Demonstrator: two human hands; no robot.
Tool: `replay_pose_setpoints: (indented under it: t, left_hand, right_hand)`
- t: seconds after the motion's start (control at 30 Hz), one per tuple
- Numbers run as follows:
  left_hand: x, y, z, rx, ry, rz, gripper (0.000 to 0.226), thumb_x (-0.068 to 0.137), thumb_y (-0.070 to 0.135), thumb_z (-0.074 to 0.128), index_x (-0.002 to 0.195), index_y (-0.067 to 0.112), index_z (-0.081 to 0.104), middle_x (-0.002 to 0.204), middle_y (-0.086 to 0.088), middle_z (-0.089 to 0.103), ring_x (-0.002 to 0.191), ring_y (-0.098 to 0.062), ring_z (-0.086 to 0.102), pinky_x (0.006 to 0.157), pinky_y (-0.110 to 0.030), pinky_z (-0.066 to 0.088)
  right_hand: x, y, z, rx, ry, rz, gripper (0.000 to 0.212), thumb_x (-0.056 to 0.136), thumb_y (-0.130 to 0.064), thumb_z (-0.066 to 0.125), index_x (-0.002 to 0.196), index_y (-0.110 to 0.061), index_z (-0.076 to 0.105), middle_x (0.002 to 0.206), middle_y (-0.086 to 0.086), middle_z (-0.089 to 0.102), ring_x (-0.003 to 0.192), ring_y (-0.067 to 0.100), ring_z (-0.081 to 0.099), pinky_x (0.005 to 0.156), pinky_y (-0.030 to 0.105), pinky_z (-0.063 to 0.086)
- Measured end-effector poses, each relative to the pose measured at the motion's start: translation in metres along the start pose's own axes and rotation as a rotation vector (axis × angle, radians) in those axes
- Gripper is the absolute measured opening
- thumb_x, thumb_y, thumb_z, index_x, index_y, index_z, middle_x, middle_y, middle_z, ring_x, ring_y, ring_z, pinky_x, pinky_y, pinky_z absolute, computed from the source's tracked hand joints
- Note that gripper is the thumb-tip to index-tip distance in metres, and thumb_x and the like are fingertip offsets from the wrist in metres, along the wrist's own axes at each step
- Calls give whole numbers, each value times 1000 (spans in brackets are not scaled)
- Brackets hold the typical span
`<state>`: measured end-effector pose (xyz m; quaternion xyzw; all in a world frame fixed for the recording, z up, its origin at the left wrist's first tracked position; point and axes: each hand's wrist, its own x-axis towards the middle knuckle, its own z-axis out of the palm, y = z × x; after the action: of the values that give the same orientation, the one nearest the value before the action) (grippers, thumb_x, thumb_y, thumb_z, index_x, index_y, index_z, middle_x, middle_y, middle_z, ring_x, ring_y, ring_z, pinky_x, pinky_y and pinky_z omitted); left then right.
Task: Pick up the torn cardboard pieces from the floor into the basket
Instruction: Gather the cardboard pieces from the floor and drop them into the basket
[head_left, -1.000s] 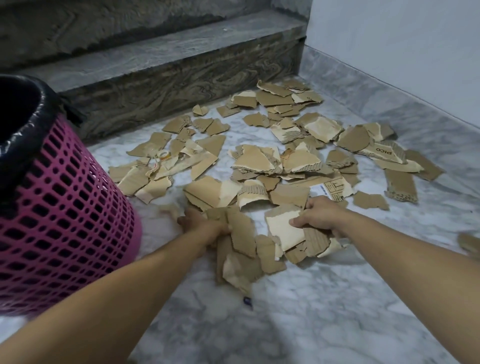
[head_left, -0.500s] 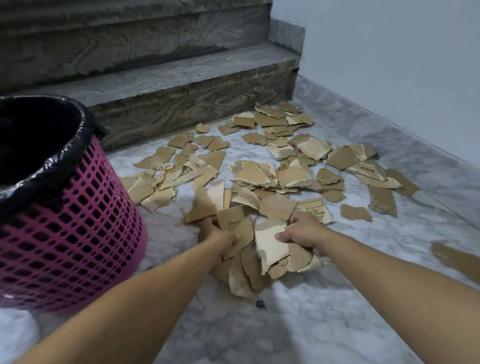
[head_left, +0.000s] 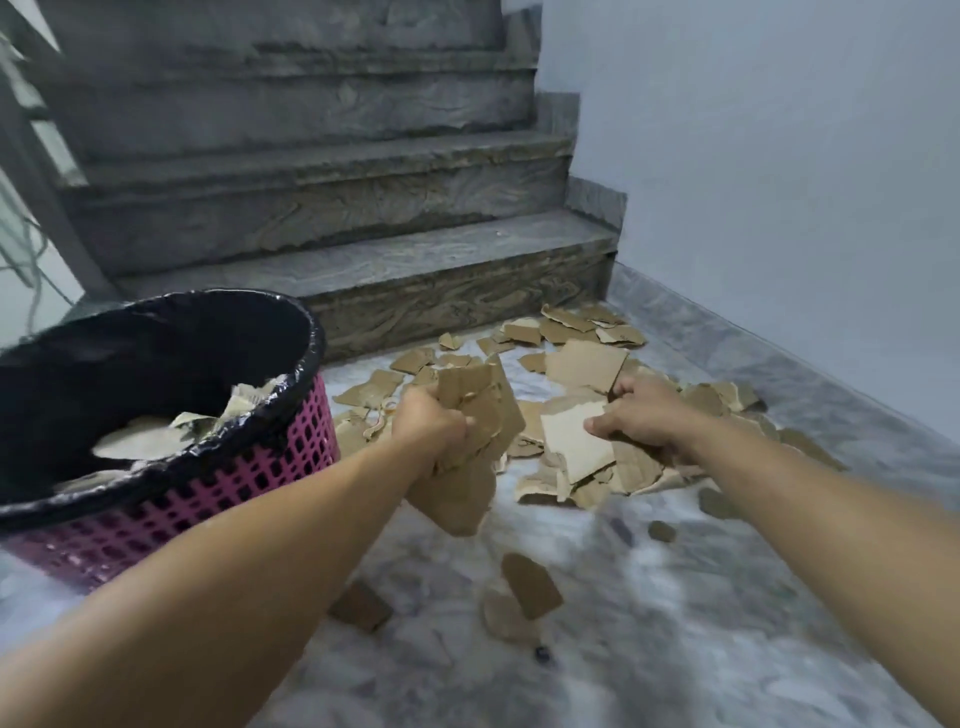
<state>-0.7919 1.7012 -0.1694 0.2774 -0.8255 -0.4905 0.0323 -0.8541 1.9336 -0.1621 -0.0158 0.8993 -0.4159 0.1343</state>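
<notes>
Hands both loaded and lifted off the marble floor. Left hand is clenched around a thick bundle of torn cardboard pieces, one large flap hanging below the fist. Right hand pinches a second stack from above, pale sheet on top, ragged layers drooping underneath. Basket, pink lattice with a black liner, stands near left, just beside the left hand; some scraps already lie inside. Remaining scatter lies far centre, toward the bottom stair; three or four strays lie near, below the hands. Judgement: step in hand is the carry to the basket. To do it well, keep both grips tight, bring the left bundle fully over the rim before letting go, then follow with the right. Right stack looks loosely pinched, so tilt it inward and support it from beneath. Hanging flap could catch the liner edge; clear the rim from above. Collect the near strays next.
</notes>
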Motion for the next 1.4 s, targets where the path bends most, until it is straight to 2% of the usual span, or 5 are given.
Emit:
replay_pose_setpoints:
  t: [0.4, 0.53, 0.7, 1.1, 1.4]
  left_hand:
    - [-42, 97, -203, -158, 87, 241, 23, 81, 10, 75, 103, 15, 69, 82, 3, 65, 69, -11, 63, 52, -22, 51]
    - [-47, 89, -277, -92, 195, 193, 18, 83, 17, 75, 98, 13, 66, 84, 1, 63, 69, -13, 61, 54, -25, 46]
    - [-33, 50, -337, -19, 238, 75, 26, 80, 19, 77, 102, 8, 67, 93, -5, 66, 83, -23, 66, 74, -35, 55]
    - [-14, -58, -340, 331, 43, -185, 45, 80, 27, 78, 109, -2, 59, 103, -16, 65, 87, -33, 68, 74, -49, 60]
    - [-16, -19, -302, 367, 185, 88, 27, 83, 22, 74, 100, 2, 67, 89, -13, 70, 77, -22, 70, 68, -34, 61]
  right_hand:
    - [-50, -208, -14, -66, 30, -431, 33, 70, -21, 87, 96, -13, 69, 96, 3, 69, 90, 20, 65, 82, 35, 56]
    - [-66, -278, 17, 35, -41, -535, 30, 71, -10, 85, 96, -11, 69, 90, 3, 70, 80, 16, 67, 68, 30, 57]
    - [-76, -335, 80, 92, -135, -621, 32, 72, -8, 84, 100, -7, 69, 97, 6, 70, 93, 20, 66, 87, 37, 55]
    - [-61, -305, 210, -240, -196, -646, 51, 73, -48, 81, 110, -16, 66, 113, 5, 67, 106, 22, 62, 95, 38, 52]
    - [-61, -289, 145, -35, -183, -575, 19, 84, -14, 76, 98, -4, 67, 88, 15, 72, 72, 21, 72, 64, 38, 61]
